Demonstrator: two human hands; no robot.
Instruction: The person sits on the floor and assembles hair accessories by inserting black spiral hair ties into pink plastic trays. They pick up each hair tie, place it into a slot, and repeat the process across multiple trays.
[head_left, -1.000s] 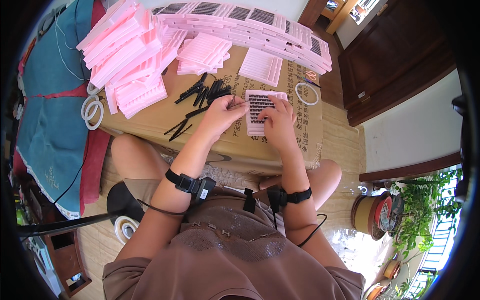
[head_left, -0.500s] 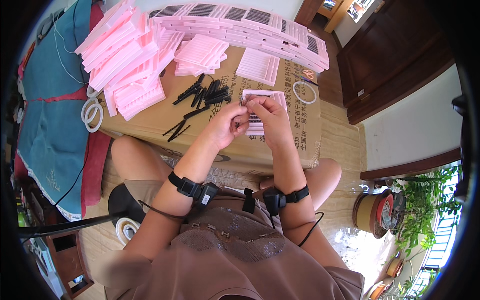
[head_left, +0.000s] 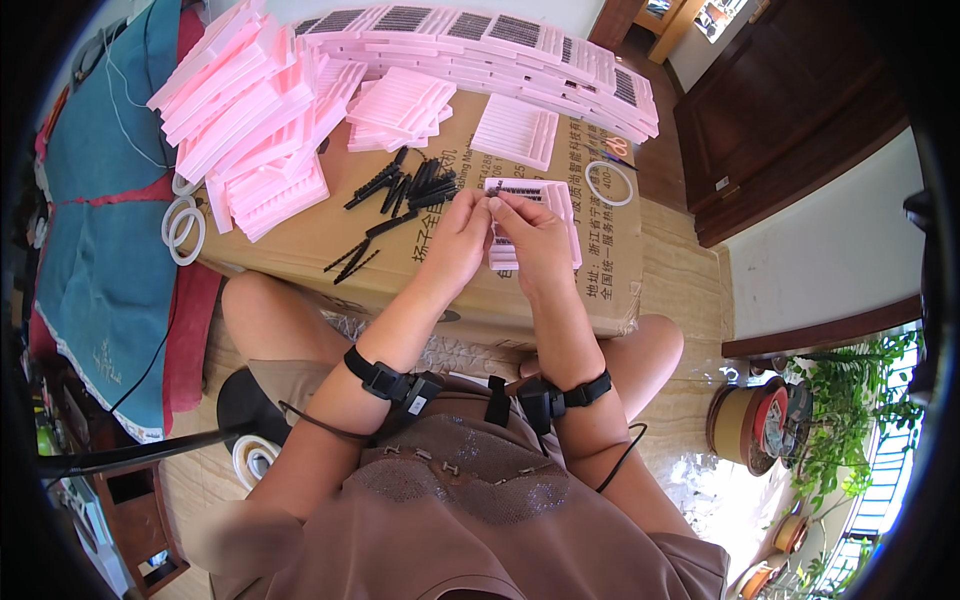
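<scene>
My left hand (head_left: 460,236) and my right hand (head_left: 533,240) meet fingertip to fingertip over the left edge of a small pink ridged tray (head_left: 563,212). Both hands are closed in a pinch. A tiny dark bit shows at the fingertips, too small to name. Short rows of black bristly strips (head_left: 527,190) lie in that tray, partly hidden by my right hand. Left of my hands, a loose heap of black bristly strips (head_left: 400,188) lies on the cardboard box, with a few thin ones (head_left: 350,262) nearer me.
The cardboard box (head_left: 290,268) serves as a work surface. Pink trays are piled at left (head_left: 250,110), and filled trays (head_left: 480,50) are stacked along the back. One unfilled pink tray (head_left: 515,130), a white ring (head_left: 609,184) and scissors (head_left: 617,150) lie at right.
My left hand has turned, its curled fingers now closer against my right hand. My right hand has dropped slightly, uncovering more of the tray's upper rows.
</scene>
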